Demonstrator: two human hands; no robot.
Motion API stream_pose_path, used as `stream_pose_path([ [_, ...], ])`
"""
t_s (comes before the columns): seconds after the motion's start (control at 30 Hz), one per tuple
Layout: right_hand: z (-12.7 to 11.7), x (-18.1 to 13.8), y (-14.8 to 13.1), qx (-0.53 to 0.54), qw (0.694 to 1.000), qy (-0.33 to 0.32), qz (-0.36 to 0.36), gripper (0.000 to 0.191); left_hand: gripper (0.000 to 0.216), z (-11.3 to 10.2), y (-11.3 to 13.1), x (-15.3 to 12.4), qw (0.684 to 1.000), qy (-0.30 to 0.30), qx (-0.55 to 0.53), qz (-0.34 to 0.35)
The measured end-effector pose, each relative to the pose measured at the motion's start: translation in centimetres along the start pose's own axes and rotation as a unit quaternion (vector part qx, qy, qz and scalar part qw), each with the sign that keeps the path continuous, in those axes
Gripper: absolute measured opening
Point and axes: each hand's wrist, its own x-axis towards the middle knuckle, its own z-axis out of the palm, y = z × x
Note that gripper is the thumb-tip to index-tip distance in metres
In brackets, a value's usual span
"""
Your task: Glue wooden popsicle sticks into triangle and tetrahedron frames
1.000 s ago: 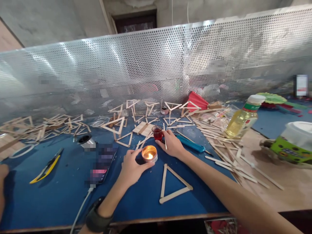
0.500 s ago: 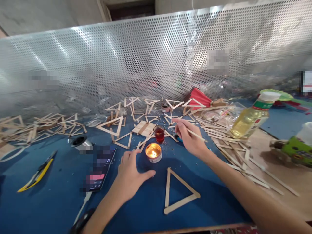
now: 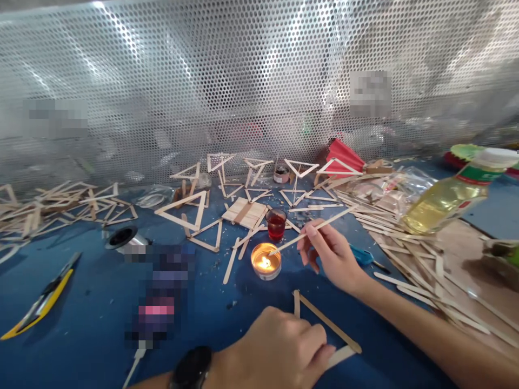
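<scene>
My right hand is closed on a thin wooden stick. The stick slants down to the left, its tip at the lit candle in a round tin, close to the flame. Over the triangle of popsicle sticks lies my left hand, its fingers curled in at the triangle's left side. The hand hides that side and most of the lower one; its fingertips are partly hidden. Just behind the candle stands a small glass of red liquid.
Several stick triangle frames stand at the back before a perforated metal screen. To the left are a yellow cutter, a spool and a blurred phone. Loose sticks and a bottle of yellow liquid lie right.
My left hand has moved from beside the candle, toward me and right, onto the triangle. My right hand has lowered and turned the stick, bringing its tip to the candle. The view has tilted down.
</scene>
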Motion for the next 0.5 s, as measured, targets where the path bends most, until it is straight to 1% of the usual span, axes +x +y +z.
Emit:
stream_pose_path([
  [0.07, 0.5, -0.4, 0.8, -0.011, 1.0, -0.007, 0.002, 0.035, 0.026, 0.7, -0.4, 0.1, 1.0, 0.011, 0.001, 0.017],
  [0.17, 1.0, -0.6, 1.5, -0.033, 0.999, -0.005, 0.002, 0.034, 0.025, 0.8, -0.8, 0.1, 1.0, 0.012, -0.007, 0.02],
  [0.33, 1.3, -0.8, 1.8, -0.059, 0.998, 0.011, 0.006, 0.032, 0.026, 0.6, -1.0, 0.1, 0.999, -0.003, -0.026, 0.029],
  [0.5, 1.1, -0.7, 2.0, -0.074, 0.997, 0.016, 0.018, 0.034, 0.026, 1.3, -1.2, 0.1, 0.999, 0.012, -0.032, 0.034],
])
